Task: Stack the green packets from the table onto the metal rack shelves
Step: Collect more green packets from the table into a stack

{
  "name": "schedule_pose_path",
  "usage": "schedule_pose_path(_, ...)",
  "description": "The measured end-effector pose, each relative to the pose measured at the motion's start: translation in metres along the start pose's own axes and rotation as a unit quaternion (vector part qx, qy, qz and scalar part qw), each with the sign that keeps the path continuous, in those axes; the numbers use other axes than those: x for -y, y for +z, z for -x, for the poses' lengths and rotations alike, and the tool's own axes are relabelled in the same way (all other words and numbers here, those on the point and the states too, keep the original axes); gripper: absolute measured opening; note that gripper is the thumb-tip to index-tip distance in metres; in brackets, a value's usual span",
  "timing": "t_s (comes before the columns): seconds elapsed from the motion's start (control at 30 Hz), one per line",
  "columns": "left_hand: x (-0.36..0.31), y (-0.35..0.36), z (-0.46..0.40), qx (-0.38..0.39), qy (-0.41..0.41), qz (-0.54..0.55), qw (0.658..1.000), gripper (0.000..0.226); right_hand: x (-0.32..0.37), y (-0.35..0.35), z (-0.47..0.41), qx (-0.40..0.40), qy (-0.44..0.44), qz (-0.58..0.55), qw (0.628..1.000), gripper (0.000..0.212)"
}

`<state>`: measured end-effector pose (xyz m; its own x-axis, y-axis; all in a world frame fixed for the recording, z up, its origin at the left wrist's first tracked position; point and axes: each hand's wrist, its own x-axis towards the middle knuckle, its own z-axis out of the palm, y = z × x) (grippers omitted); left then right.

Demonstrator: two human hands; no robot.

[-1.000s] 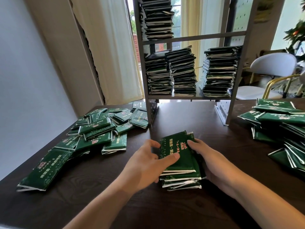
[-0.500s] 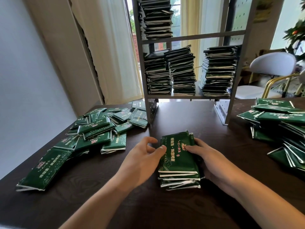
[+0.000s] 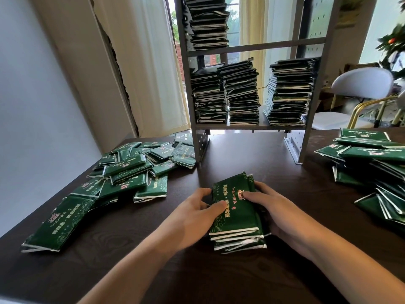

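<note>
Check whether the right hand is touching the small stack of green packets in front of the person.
Touching. The head view shows the right hand with fingers laid on the top packet and wrapped along the right side of the stack of green packets.

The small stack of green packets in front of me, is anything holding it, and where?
Both hands: the left hand grips the small stack of green packets by its left long edge, the right hand by its right.

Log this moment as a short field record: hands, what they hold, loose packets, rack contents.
left hand: left hand grips the left side of the small packet stack
right hand: right hand grips its right side, thumb on top
stack: lies on the dark table
loose packets: left pile and right pile on the table
rack: metal rack; three stacks on the lower shelf, one above
</note>
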<state>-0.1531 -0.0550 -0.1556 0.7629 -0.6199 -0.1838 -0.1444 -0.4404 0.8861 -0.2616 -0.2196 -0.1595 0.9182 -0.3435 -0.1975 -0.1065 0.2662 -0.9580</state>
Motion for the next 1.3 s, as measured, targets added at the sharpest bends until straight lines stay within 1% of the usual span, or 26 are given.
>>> schedule_pose_path(0.07, 0.001, 0.000, -0.001, -0.001, -0.007, 0.004, 1.000, 0.044, 0.000, 0.000, 0.000, 0.003, -0.001, 0.001, 1.000, 0.036)
schedule_pose_path(0.17, 0.002, 0.001, 0.001, -0.005, -0.005, 0.014, 1.000, 0.036, -0.001, 0.000, -0.001, 0.003, -0.005, 0.005, 1.000, 0.036)
schedule_pose_path(0.23, 0.002, 0.001, 0.002, -0.003, -0.003, 0.031, 1.000, 0.035, -0.001, -0.001, -0.001, 0.000, -0.008, 0.007, 1.000, 0.035)
schedule_pose_path(0.5, -0.001, 0.001, 0.006, -0.022, 0.011, 0.055, 0.998, 0.053, 0.000, 0.000, 0.000, 0.004, -0.006, 0.008, 1.000, 0.034)
schedule_pose_path(0.77, -0.008, 0.000, 0.007, -0.025, 0.005, 0.071, 0.997, 0.048, 0.002, 0.002, 0.002, 0.007, 0.007, 0.002, 1.000, 0.032)
schedule_pose_path(0.87, -0.013, 0.001, 0.010, -0.019, -0.001, 0.095, 0.995, 0.046, 0.002, 0.003, 0.002, 0.005, 0.007, 0.010, 1.000, 0.034)
schedule_pose_path(1.0, -0.015, 0.005, 0.011, -0.032, 0.007, 0.088, 0.996, 0.046, 0.003, 0.003, 0.005, 0.005, -0.001, 0.025, 1.000, 0.030)
schedule_pose_path(1.1, -0.015, 0.007, 0.010, -0.047, 0.026, 0.090, 0.995, 0.055, 0.003, 0.003, 0.008, 0.001, -0.020, 0.033, 0.999, 0.029)
schedule_pose_path(1.2, -0.017, 0.008, 0.013, -0.036, 0.043, 0.098, 0.994, 0.078, 0.004, 0.004, 0.010, -0.001, -0.066, 0.044, 0.997, 0.038)
schedule_pose_path(1.23, -0.017, 0.008, 0.014, -0.027, 0.054, 0.105, 0.993, 0.078, 0.006, 0.005, 0.011, 0.003, -0.085, 0.049, 0.995, 0.042)
schedule_pose_path(1.3, -0.017, 0.009, 0.016, -0.030, 0.093, 0.105, 0.990, 0.064, 0.007, 0.006, 0.014, 0.009, -0.121, 0.045, 0.992, 0.054)
